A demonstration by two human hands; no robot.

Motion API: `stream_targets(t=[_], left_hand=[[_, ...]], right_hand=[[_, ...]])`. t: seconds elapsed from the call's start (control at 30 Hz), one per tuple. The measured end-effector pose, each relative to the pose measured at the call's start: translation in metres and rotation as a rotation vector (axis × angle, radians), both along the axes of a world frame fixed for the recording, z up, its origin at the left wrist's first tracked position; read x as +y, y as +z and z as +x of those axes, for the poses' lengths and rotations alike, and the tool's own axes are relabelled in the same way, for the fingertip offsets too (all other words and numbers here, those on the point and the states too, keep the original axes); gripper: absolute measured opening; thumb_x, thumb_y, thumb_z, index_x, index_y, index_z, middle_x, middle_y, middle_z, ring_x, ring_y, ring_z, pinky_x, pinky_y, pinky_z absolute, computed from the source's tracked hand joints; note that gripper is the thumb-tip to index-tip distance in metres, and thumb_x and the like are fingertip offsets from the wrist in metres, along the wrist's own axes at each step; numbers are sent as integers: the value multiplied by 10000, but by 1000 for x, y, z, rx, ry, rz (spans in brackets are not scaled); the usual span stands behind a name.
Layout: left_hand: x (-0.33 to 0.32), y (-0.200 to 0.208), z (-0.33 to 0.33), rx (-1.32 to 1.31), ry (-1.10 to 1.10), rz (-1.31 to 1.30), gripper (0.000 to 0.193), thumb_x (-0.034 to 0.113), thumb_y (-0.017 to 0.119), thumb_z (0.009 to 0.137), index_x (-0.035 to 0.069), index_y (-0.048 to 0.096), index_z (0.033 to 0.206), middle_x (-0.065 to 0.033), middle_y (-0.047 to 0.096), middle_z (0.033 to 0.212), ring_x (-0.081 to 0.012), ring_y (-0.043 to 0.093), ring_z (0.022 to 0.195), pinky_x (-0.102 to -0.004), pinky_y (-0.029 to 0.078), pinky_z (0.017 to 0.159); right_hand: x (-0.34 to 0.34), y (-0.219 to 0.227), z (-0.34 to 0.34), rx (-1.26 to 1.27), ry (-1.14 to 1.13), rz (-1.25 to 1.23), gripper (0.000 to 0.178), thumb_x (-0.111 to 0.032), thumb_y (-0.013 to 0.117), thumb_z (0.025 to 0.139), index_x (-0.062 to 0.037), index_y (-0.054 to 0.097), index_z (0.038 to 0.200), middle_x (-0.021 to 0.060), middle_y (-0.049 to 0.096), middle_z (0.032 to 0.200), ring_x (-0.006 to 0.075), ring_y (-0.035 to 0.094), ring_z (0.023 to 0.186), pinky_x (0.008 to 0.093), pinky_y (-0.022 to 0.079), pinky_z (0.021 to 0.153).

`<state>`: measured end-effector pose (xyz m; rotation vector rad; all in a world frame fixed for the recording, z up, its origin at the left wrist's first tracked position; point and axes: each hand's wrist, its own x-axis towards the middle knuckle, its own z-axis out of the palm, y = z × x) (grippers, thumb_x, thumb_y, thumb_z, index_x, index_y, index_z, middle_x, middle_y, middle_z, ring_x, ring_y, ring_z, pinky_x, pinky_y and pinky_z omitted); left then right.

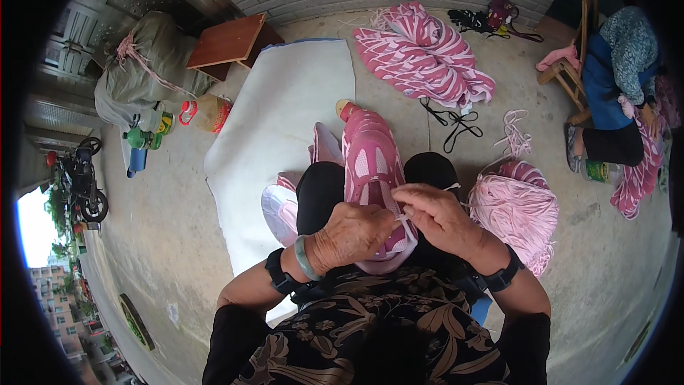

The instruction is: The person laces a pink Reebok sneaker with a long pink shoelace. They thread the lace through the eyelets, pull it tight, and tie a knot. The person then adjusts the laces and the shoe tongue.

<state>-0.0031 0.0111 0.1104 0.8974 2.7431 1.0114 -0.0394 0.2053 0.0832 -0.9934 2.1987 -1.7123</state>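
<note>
A pink shoe upper (pixel 372 160) lies lengthwise between my knees, with a tan end piece (pixel 344 108) showing at its far tip. My left hand (pixel 356 232) is closed over the near part of the upper, thumb and fingers pinching a pale shoelace (pixel 403 218). On the other side, my right hand (pixel 443 222) has its fingers bent together at the same lace, above the eyelet rows. The exact fingertip hold is partly hidden. More pink uppers (pixel 280 208) rest beside my left knee on a white sheet (pixel 285 107).
At my right sits a bundle of pale pink laces (pixel 514 207). Farther off lies a heap of pink-and-white uppers (pixel 424 53), with black cords (pixel 456 125) nearby. Bottles (pixel 206 114), a brown stool (pixel 228 41) and a sack (pixel 153 57) stand left. Another person (pixel 627 64) sits at far right.
</note>
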Motion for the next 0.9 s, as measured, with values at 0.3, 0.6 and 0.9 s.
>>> stream_targets(t=[0.3,0.6,0.9], left_hand=[[-13,-16,-7,99,52,-88,247,234,647,773,69,527,633,-74,540,580,-268,568,547,-356,453,496],[-34,-45,-19,-36,421,212,123,82,709,728,18,609,764,-91,573,686,-208,563,590,-290,446,538],[-48,-80,-19,-650,580,643,140,-1,653,797,33,564,900,25,564,814,-47,511,754,-188,446,689]], right_hand=[[-23,4,-1,-55,66,72,118,-71,592,772,4,581,862,133,584,755,321,582,686,362,467,604],[-32,-31,-34,-42,-76,138,42,26,600,752,9,574,781,98,568,669,176,544,570,270,431,536],[-35,-41,-35,116,-105,288,78,-15,579,713,-52,515,737,106,544,636,291,551,573,355,420,511]])
